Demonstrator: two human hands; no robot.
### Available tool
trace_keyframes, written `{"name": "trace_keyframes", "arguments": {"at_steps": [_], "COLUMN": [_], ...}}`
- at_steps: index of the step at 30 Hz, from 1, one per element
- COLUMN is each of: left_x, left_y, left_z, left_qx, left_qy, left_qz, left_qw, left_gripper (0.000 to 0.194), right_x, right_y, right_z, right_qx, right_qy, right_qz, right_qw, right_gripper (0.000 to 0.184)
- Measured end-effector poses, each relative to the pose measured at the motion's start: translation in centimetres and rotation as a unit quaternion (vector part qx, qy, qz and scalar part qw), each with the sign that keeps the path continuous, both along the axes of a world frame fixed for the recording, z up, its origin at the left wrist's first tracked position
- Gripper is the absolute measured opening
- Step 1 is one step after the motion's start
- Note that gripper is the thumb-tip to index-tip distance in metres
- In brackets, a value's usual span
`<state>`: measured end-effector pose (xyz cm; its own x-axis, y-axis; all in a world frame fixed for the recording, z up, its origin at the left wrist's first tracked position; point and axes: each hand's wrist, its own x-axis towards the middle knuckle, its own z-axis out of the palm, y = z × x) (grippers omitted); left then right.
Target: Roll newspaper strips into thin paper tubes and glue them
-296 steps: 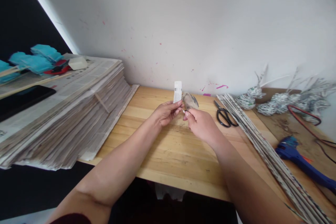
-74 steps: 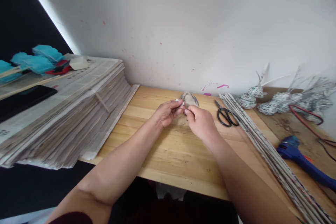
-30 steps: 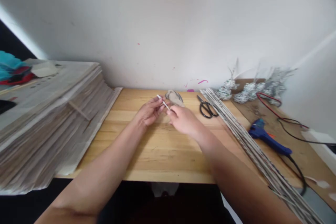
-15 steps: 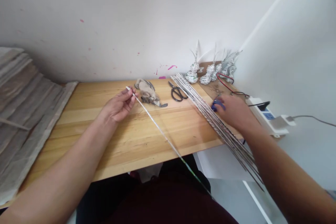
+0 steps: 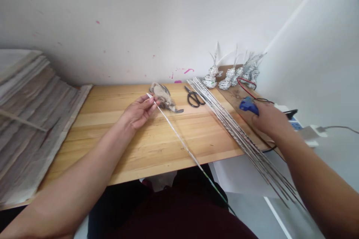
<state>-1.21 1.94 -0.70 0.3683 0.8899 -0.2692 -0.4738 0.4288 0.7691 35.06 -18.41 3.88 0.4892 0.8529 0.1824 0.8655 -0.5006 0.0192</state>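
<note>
My left hand [image 5: 139, 111] pinches the top end of a long thin rolled paper stick [image 5: 179, 140] that slants down across the wooden table [image 5: 117, 134] and past its front edge. A small grey-brown wad of material [image 5: 163, 96] lies just beyond that hand. My right hand [image 5: 269, 119] is closed round the handle of a blue glue gun [image 5: 248, 105] at the right end of the table, beside a bundle of paper sticks [image 5: 238, 134].
Black scissors [image 5: 194, 98] lie between the wad and the bundle. Woven paper figures [image 5: 230, 76] stand at the back right by a red cable [image 5: 246, 85]. A tall newspaper stack [image 5: 30, 119] fills the left. A white power strip [image 5: 297, 127] sits off the right edge.
The view swung right. My right hand left the stick and went to the glue gun, closing on it. My left hand kept the stick's end, which had been rolled from a white paper strip.
</note>
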Motion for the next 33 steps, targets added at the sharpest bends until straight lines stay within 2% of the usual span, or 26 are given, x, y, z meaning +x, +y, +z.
{"name": "trace_keyframes", "arguments": {"at_steps": [2, 4, 6, 9, 11, 14, 18, 24, 28, 33], "left_x": [0.2, 0.5, 0.7, 0.8, 0.8, 0.8, 1.0, 1.2, 1.2, 1.2], "left_y": [-0.6, -1.3, -2.0, -2.7, -3.0, -3.3, -3.6, -3.9, -3.9, -3.8], "left_z": [0.3, 0.5, 0.6, 0.6, 0.5, 0.5, 0.8, 0.8, 0.6, 0.5], "left_qx": [-0.002, 0.004, 0.009, 0.022, 0.033, 0.042, 0.046, 0.046, 0.052, 0.051], "left_qy": [-0.004, -0.014, -0.022, -0.038, -0.046, -0.051, -0.048, -0.038, -0.031, -0.029], "left_qz": [-0.012, -0.042, -0.071, -0.104, -0.116, -0.127, -0.142, -0.148, -0.146, -0.147], "left_qw": [1.000, 0.999, 0.997, 0.994, 0.992, 0.990, 0.988, 0.987, 0.987, 0.987], "left_gripper": [0.021, 0.024, 0.027, 0.028, 0.028, 0.029, 0.030, 0.031, 0.031, 0.031], "right_x": [-0.7, -2.3, -4.5, -8.5, -11.0, -13.7, -15.2, -14.9, -14.8, -14.7], "right_y": [-0.3, -0.4, -0.2, 0.4, 1.0, 1.9, 2.9, 3.4, 3.5, 3.7], "right_z": [1.9, 3.6, 4.6, 4.8, 4.5, 4.2, 3.8, 2.3, 1.6, 1.5], "right_qx": [-0.013, 0.042, 0.112, 0.166, 0.149, 0.108, 0.098, 0.073, 0.054, 0.057], "right_qy": [-0.053, -0.058, -0.025, 0.034, 0.066, 0.123, 0.200, 0.278, 0.292, 0.282], "right_qz": [-0.023, -0.022, 0.007, 0.149, 0.257, 0.322, 0.342, 0.326, 0.304, 0.308], "right_qw": [0.998, 0.997, 0.993, 0.974, 0.952, 0.932, 0.913, 0.901, 0.905, 0.907], "right_gripper": [0.039, 0.036, 0.033, 0.036, 0.037, 0.032, 0.023, 0.025, 0.028, 0.027]}}
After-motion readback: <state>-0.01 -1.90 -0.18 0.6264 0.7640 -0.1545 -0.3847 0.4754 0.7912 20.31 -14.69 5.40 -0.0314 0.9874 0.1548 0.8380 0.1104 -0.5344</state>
